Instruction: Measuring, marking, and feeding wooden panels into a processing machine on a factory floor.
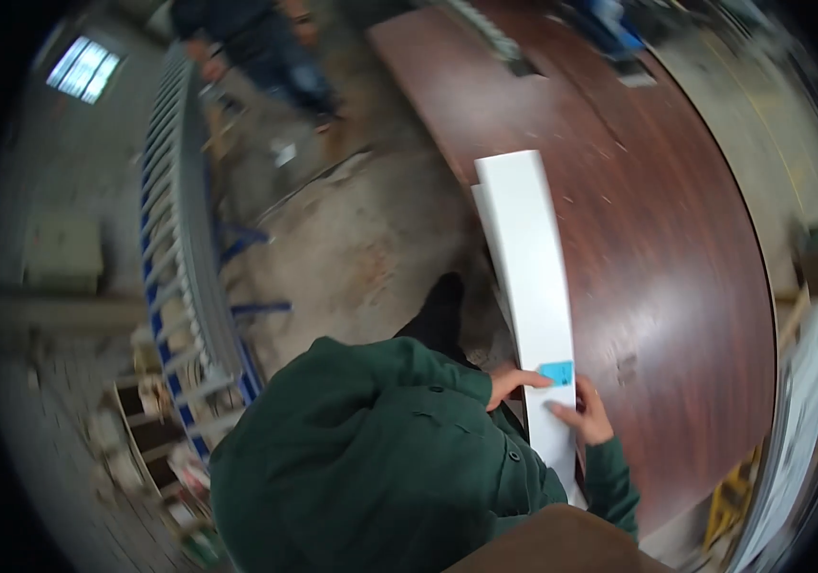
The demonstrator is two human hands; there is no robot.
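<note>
A long white panel lies lengthwise along the left edge of the brown table, one end close to my body. Another white edge shows beneath it on its left side. A small blue label sits on its upper face. My left hand grips the panel's left edge, the thumb reaching to the label and the other fingers mostly hidden. From the right edge, my right hand holds the panel just below the label, thumb on top. Green sleeves cover both arms.
The glossy brown table extends to the right and far side, with a ridged strip at its far end. A roller conveyor on blue legs stands left. A person is beyond it. White sheets lean at right.
</note>
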